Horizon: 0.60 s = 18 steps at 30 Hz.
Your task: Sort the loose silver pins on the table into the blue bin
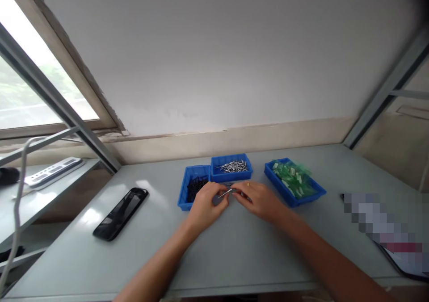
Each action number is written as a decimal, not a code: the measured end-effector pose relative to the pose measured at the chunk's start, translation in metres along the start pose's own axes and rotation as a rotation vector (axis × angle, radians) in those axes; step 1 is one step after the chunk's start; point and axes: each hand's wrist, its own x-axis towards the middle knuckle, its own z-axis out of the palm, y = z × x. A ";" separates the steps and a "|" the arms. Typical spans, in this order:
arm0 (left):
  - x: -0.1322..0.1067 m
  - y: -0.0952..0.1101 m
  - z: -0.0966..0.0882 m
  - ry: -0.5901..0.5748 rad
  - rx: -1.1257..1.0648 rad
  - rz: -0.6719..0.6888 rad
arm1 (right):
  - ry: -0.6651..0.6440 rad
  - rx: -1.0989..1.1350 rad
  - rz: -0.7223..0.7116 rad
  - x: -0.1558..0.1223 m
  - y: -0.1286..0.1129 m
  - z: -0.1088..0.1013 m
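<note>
My left hand [208,202] and my right hand [253,195] meet over the middle of the table. Between their fingertips is a thin silver metal pin [224,194], pinched by both hands; its exact kind is too small to make out. Just behind the hands stands a blue tray [231,176] with many loose silver metal pins [234,166]. Left of it, partly covered by my left hand, another blue tray [182,199] holds small black parts [196,186]. To the right, a third blue tray [295,201] contains green plastic packets [295,179].
A black phone [120,214] lies on the grey table [147,266] at left. At the right edge is a blurred-out flat device [385,235]. A white power strip [55,172] rests on a side shelf beyond a metal post, with a white cable [18,195] hanging near.
</note>
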 end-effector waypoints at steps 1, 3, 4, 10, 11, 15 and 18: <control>0.000 0.000 0.000 0.000 0.005 0.009 | -0.008 -0.003 -0.003 0.000 0.000 0.001; 0.000 -0.001 0.000 0.005 -0.011 0.010 | -0.021 -0.002 0.001 0.000 0.001 0.003; 0.000 0.000 -0.001 0.005 -0.028 0.007 | -0.029 -0.001 0.002 0.000 0.001 0.004; 0.003 0.006 -0.003 -0.003 -0.178 -0.040 | -0.023 0.012 0.020 -0.001 -0.003 0.007; 0.003 0.006 -0.003 -0.008 -0.197 -0.050 | -0.024 0.018 0.019 -0.001 -0.003 0.008; 0.004 0.006 -0.002 -0.050 -0.242 -0.119 | -0.050 0.006 0.012 0.000 -0.006 0.010; 0.003 0.002 0.000 -0.061 -0.267 -0.156 | -0.034 0.000 0.037 0.000 -0.003 0.007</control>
